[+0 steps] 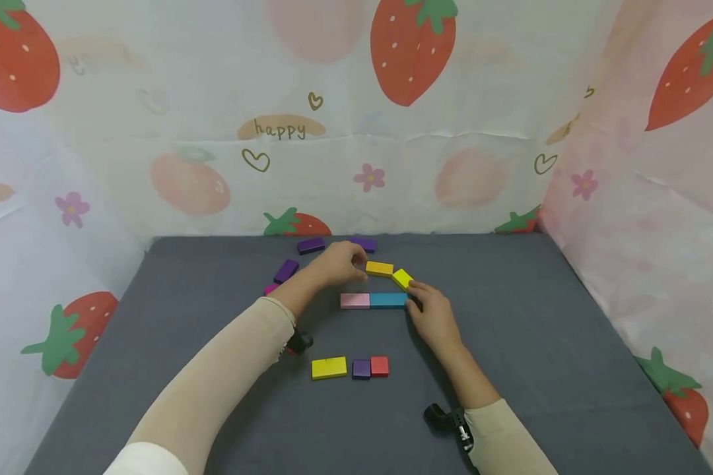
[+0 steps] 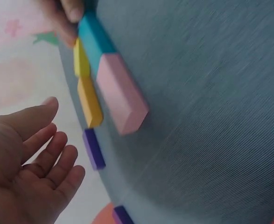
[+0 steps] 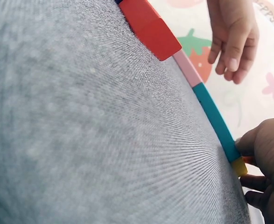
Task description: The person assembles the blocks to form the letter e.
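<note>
My left hand [image 1: 339, 264] hovers beside the orange block [image 1: 379, 268], its fingers loosely bent and holding nothing. In the left wrist view, its palm and separated fingers show plainly. My right hand [image 1: 436, 320] has its thumb and fingers about the lower end of a yellow block [image 1: 402, 278]; the fingers partly hide the contact. The thumb is close to the right end of a blue block [image 1: 388, 301]. A pink block [image 1: 354, 301] lies end to end with the blue one. The orange and yellow blocks lie behind this pair, nearly touching at their ends.
Purple blocks [image 1: 311, 246] curve around the left and back, one partly behind my left hand. A magenta block [image 1: 270, 289] is mostly hidden by my left arm. Nearer me lie a wide yellow block [image 1: 329, 368], a small purple block [image 1: 361, 369] and a red block [image 1: 379, 366].
</note>
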Motion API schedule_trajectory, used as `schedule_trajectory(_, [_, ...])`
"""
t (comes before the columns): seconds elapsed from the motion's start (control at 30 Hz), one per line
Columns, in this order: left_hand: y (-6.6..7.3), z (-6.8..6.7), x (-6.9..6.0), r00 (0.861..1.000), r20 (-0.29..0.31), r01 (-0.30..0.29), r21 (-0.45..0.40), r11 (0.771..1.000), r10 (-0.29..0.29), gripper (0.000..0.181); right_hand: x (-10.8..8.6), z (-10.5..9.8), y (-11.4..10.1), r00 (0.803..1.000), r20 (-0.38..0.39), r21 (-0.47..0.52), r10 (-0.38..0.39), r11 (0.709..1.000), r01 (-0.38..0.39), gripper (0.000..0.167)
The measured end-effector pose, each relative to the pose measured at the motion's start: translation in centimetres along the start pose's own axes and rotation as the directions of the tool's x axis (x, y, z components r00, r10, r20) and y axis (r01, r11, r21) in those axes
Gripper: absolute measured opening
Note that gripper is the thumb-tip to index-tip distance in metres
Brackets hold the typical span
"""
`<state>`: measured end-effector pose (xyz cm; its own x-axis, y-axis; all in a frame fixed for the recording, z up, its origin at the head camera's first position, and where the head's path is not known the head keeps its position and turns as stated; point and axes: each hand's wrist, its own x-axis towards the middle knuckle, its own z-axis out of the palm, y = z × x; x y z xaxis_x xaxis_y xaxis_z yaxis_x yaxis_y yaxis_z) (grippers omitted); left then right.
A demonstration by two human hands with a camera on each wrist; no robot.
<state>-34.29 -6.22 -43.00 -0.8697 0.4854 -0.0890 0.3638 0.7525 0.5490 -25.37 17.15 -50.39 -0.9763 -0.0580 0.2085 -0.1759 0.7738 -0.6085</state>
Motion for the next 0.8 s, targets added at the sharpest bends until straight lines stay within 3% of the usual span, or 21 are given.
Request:
schedule_trajectory(0.17, [-0.7, -1.4, 1.5, 0.998, -0.059, 0.03, 0.022, 0.999, -0.028, 0.044, -0.1, -0.1, 0.0, 1.0, 0.0, 0.008, -0.003, 1.0, 0.003, 0.036])
schedule_trajectory(0.3, [-1.6, -1.6, 2.8, 0.993, -0.101, 0.063, 0.014, 0.998, -0.061, 0.045, -0.1, -0.1, -0.1, 1.0, -0.002, 0.007, -0.004, 1.0, 0.004, 0.036])
schedule_trajectory(0.53, [-3.2, -0.1, 5.1, 0.982, -0.17, 0.086, -0.007, 0.996, -0.086, 0.051, -0.1, -0.2, -0.1, 1.0, -0.005, 0.002, -0.007, 1.0, 0.007, 0.034])
schedule_trajectory(0.8, [-4.7, 1.5, 6.7, 0.978, -0.168, 0.121, -0.019, 0.993, -0.122, 0.063, -0.1, -0.1, 0.1, 1.0, -0.015, -0.015, 0.0, 1.0, 0.0, 0.035])
